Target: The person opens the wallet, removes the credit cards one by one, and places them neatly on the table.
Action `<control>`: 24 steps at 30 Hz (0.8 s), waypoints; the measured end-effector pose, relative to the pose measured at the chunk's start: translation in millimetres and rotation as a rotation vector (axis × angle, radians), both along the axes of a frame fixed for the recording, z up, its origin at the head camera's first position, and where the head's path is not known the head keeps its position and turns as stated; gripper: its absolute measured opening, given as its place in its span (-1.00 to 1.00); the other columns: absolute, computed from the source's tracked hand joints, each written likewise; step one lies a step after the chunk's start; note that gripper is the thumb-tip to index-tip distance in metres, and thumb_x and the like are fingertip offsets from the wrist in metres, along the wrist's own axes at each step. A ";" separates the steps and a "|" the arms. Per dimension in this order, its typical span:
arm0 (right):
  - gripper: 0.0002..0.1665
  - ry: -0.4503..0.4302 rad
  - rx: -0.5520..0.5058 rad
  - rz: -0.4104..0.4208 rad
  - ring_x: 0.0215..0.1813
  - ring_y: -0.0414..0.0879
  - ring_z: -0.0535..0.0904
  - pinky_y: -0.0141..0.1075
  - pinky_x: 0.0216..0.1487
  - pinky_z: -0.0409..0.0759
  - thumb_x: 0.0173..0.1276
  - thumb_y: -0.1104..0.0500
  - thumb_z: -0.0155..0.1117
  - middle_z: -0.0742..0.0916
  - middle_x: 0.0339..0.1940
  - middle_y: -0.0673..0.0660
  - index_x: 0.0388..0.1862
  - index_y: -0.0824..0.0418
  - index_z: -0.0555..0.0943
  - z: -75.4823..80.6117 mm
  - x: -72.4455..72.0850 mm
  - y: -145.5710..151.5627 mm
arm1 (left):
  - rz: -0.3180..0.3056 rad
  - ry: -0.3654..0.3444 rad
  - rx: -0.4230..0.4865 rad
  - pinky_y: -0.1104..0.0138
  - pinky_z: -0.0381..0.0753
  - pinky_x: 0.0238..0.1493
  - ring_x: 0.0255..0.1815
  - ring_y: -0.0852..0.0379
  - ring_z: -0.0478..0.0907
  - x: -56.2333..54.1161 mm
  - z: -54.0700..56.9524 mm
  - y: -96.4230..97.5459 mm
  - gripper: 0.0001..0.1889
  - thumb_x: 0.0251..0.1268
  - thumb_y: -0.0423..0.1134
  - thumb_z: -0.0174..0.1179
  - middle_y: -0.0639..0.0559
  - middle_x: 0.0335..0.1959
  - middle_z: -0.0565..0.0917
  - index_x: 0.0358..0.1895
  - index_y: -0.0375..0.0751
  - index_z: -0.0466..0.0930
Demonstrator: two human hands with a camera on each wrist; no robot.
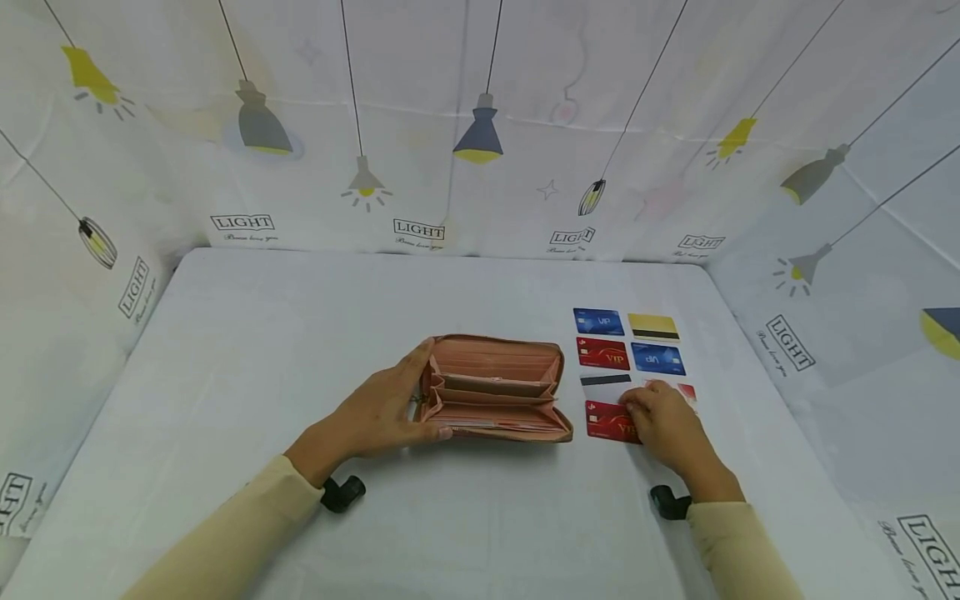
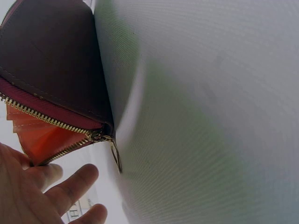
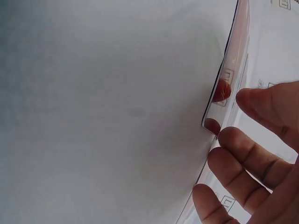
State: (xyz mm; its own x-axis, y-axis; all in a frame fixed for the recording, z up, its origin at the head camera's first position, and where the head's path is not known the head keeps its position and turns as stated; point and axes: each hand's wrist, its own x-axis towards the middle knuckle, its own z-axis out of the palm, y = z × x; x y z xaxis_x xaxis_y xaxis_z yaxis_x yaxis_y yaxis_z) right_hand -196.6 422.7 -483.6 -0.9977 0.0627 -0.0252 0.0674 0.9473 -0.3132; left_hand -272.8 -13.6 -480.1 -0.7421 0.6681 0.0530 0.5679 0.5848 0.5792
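I've got a white worktop [image 1: 247,350] boxed in by lamp-print cloth [image 1: 300,50]; the wallet [image 1: 491,393] sits unzipped mid-worktop, left hand [image 1: 378,408] gripping its left end. Right hand [image 1: 670,427] hides some of the cards [image 1: 603,353] beside it; from my feeds, can't tell if it's pinching one.

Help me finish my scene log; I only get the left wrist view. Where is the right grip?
Observer: The right grip is at the nearer end of a group of cards.
Operator: Where do they lie?
Observer: To the right of the wallet, as the head view shows.
Operator: What colour is the one at the group's far right corner?
Observer: That gold card is yellowish, with a dark stripe.
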 end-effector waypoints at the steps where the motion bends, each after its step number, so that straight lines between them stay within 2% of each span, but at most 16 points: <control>1: -0.80 0.007 0.008 0.000 -0.09 0.07 0.56 0.09 0.01 0.69 0.48 0.23 0.34 0.68 -0.16 0.17 0.01 0.21 0.78 -0.8 0.6 -0.5 | 0.000 0.001 0.000 -0.05 0.33 0.51 0.61 -0.16 0.23 0.0 0.3 0.1 0.33 0.17 0.60 0.18 -0.06 0.73 -0.03 0.73 -0.06 -0.36; 7: -0.71 0.010 0.072 0.018 -0.03 0.09 0.50 0.06 -0.02 0.68 0.40 0.10 0.47 0.63 -0.14 0.19 0.04 0.16 0.78 -3.9 4.1 -7.5 | 0.001 0.002 -0.009 -0.07 0.34 0.50 0.60 -0.20 0.25 0.0 1.6 0.2 0.33 0.17 0.59 0.19 -0.08 0.73 -0.03 0.73 -0.08 -0.35; 15: -0.72 0.037 0.115 0.054 0.01 0.12 0.50 0.11 0.01 0.65 0.36 0.10 0.49 0.63 -0.11 0.18 0.01 0.12 0.79 -2.4 6.0 -14.5 | 0.001 0.007 -0.012 -0.05 0.34 0.51 0.60 -0.17 0.25 -0.6 0.2 0.2 0.33 0.17 0.60 0.17 -0.07 0.73 -0.02 0.73 -0.06 -0.36; 18: -0.73 0.021 0.103 0.058 0.02 0.12 0.52 0.11 0.02 0.66 0.36 0.09 0.49 0.64 -0.10 0.18 0.01 0.11 0.79 -2.8 6.1 -14.3 | 0.000 0.016 -0.005 -0.03 0.38 0.48 0.50 -0.12 0.37 -1.2 -0.8 0.5 0.32 0.18 0.60 0.18 -0.08 0.72 0.04 0.73 -0.08 -0.34; 20: -0.73 0.024 0.098 0.057 0.04 0.14 0.52 0.13 0.04 0.66 0.36 0.10 0.48 0.64 -0.07 0.20 0.00 0.13 0.78 -3.1 6.0 -13.9 | 0.001 0.019 0.001 -0.01 0.40 0.45 0.41 -0.07 0.44 -1.5 -0.9 0.8 0.32 0.18 0.59 0.19 -0.08 0.70 0.10 0.73 -0.09 -0.33; 23: -0.72 0.046 0.112 0.055 0.13 0.24 0.54 0.22 0.12 0.63 0.37 0.10 0.47 0.66 0.03 0.28 0.02 0.15 0.78 -2.3 4.5 -13.7 | 0.003 0.017 0.002 -0.01 0.41 0.44 0.38 -0.07 0.46 -1.4 -0.6 0.7 0.32 0.17 0.59 0.19 -0.08 0.69 0.11 0.73 -0.09 -0.33; 24: -0.70 0.051 0.120 0.054 0.18 0.29 0.54 0.26 0.17 0.60 0.37 0.10 0.46 0.67 0.09 0.32 0.04 0.16 0.77 -1.9 3.8 -13.4 | 0.003 0.015 0.000 -0.02 0.40 0.46 0.44 -0.10 0.43 -1.0 -0.4 0.6 0.33 0.17 0.59 0.19 -0.08 0.70 0.08 0.73 -0.09 -0.33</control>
